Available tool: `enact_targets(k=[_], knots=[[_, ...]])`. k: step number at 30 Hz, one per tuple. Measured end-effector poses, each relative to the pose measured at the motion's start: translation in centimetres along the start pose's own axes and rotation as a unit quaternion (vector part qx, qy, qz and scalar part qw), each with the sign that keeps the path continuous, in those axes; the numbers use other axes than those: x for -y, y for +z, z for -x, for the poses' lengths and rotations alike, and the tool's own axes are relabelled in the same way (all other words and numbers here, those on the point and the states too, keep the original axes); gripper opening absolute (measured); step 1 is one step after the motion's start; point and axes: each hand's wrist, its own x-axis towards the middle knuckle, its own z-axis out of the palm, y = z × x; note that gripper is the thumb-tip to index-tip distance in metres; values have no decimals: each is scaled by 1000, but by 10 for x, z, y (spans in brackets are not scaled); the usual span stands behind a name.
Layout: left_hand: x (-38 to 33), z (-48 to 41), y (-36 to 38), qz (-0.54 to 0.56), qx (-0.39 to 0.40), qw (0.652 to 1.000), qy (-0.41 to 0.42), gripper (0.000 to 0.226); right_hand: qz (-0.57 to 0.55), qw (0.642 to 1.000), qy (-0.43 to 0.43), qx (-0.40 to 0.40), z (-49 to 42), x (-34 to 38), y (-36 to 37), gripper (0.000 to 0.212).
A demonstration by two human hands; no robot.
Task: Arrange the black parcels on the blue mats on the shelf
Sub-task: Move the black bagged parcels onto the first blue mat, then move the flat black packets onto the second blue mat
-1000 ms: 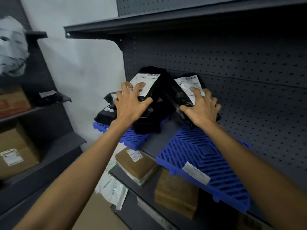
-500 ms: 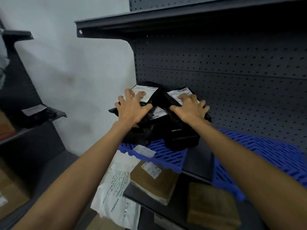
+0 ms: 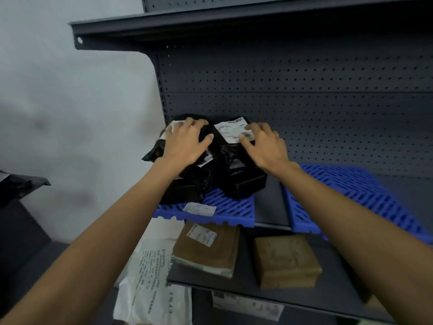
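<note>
While both arms are stretched up to the middle shelf (image 3: 269, 202), the left hand (image 3: 187, 143) lies spread flat over the left black parcel (image 3: 185, 186) and the right hand (image 3: 264, 147) lies on the right black parcel (image 3: 241, 177), fingertips on its white label (image 3: 230, 130). Neither hand really grips, the fingers are just splayed out and pressing down.

Both parcels sit side by side, touching, at the back of the left blue mat (image 3: 230, 205), pushed up against the pegboard back panel (image 3: 304, 113) and close to the shelf's left upright. A loose corner of the left one's wrap sticks out past the mat's left side.

Room-wise: a strip of blue shows in front of the parcels, up to the mat's front edge, where a small white sticker (image 3: 199, 208) lies. A gap of grey shelf separates that mat from the right blue mat (image 3: 351, 191), whose visible top is all open. The upper shelf (image 3: 210, 19) hangs well above the parcels.

Below, the lower shelf (image 3: 246, 281) holds two brown parcels (image 3: 206, 249) (image 3: 285, 261), apart from each other, and a white mailer bag (image 3: 150, 277) hangs off its left edge.
</note>
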Motion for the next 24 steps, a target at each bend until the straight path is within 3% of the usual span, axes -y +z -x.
enact_targets(k=[3, 11, 24], knots=[[-41, -4, 6, 39, -4, 996, 81, 45, 48, 999, 15, -17, 17, -34, -20, 44], [-173, 3, 42, 102, -1, 977, 189, 38, 137, 986, 91, -21, 92, -166, -84, 36], [-473, 54, 81, 179, 22, 943, 278, 33, 206, 957, 202, -38, 244, -392, -242, 34]])
